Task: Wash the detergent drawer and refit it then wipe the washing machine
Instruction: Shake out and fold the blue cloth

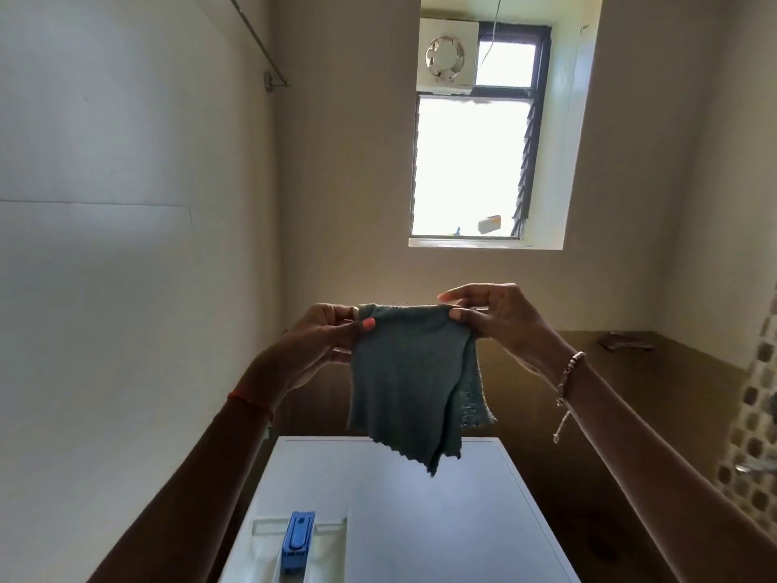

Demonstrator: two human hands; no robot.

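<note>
A grey-green cloth (410, 380) hangs in the air above the white washing machine (454, 519). My left hand (319, 342) pinches its upper left corner and my right hand (487, 317) pinches its upper right corner, so the cloth is stretched between them and droops down. Low in the view, on the machine's near left part, the white detergent drawer (328, 540) shows with a blue insert (299, 542) in its middle; it is cut off by the frame's bottom edge.
A white wall (126, 246) runs close along the left. A brown tiled band (609, 393) lies behind and right of the machine. A bright window (471, 162) with an exhaust fan (445, 56) sits high on the far wall. Mosaic tiles (752, 435) line the right edge.
</note>
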